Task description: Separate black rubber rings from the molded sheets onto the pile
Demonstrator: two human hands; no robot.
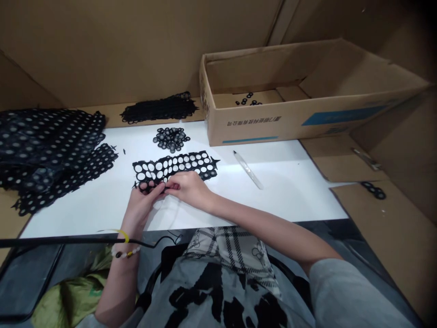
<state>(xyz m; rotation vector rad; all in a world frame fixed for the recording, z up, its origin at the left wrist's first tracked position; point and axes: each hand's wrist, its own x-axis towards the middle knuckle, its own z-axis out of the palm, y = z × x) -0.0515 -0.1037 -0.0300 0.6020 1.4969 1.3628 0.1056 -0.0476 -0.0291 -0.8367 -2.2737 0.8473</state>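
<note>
A black sheet with rows of round holes [175,165] lies on the white tabletop in front of me. My left hand [147,197] grips its near left edge, thumb and fingers closed on it. Beside it, my right hand [187,187] pinches at the same near edge, its fingertips meeting the left thumb. What exactly sits between the right fingertips is hidden. Just beyond the sheet is a small pile of black rings [170,139]. A whitish pen-like tool with a dark tip [248,169] rests to the right of the sheet.
At the left lies a large heap of black perforated sheets [44,150]. A stack of black strips [160,108] is at the back. The open cardboard box [259,123] at back right holds several black rings [249,98]. More rings [373,190] lie on cardboard at right.
</note>
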